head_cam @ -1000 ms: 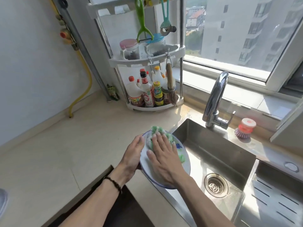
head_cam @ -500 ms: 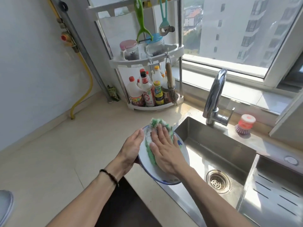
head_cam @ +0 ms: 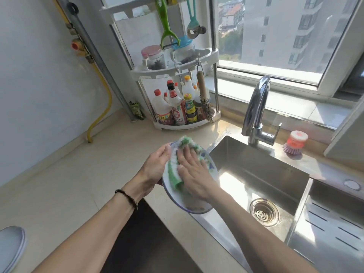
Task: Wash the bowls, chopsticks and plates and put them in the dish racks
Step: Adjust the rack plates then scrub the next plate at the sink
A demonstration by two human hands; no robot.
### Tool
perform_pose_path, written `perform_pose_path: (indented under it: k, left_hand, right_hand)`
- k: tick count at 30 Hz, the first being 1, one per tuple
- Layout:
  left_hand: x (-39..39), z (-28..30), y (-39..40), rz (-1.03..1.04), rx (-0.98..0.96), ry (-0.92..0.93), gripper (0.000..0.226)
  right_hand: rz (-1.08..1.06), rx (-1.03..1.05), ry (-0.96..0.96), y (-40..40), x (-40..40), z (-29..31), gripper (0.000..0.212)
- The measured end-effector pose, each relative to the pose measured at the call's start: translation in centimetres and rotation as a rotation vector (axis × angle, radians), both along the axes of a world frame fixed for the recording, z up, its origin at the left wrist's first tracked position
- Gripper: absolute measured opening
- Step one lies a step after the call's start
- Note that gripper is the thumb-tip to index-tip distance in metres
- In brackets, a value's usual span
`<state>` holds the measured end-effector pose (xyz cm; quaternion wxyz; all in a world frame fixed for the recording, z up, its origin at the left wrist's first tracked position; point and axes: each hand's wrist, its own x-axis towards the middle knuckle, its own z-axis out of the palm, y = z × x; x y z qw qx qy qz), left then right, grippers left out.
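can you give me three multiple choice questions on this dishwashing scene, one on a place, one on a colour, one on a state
1. Where is the plate held?
A. over the sink's left edge
B. on the windowsill
C. inside the corner rack

2. What colour is the scrubbing cloth?
A. red and black
B. green and white
C. plain yellow

3. What is the tap doing?
A. running hard
B. running into a bowl
C. giving no visible water

Answers:
1. A, the left hand grips the plate's rim where counter meets sink.
2. B, green and white folds show beside the right hand pressing it flat.
3. C, no stream falls from the spout and the basin by the drain looks dry.
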<state>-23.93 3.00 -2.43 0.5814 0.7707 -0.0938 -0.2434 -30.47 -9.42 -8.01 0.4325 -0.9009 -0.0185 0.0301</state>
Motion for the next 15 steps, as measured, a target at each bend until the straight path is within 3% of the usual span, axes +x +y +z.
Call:
perform_pose_path:
  k: [2,6,10,15]
  left_hand:
    - [0.0,0.4,-0.3,0.000,0.007,-0.017,0.031]
    - [0.7,0.8,-0.2,0.034,-0.010,-0.029,0.031]
    - [0.4,0.7,-1.2,0.022,0.035,-0.101,0.030]
    - [1.8,0.3,-1.1,0.165,0.038,-0.142,0.029]
  right_hand:
    - [-0.069,0.025,0.013,0.6,0.5,0.7,0.055]
    - [0.177,0.051,-0.043,0.9,-0.8,0.8,0.049]
    - [-0.015,0.091,0.029,-0.1,1.4,1.2,0.055]
    - [0.254,0.268,0.077,-0.7,-1.1,1.9,0.056]
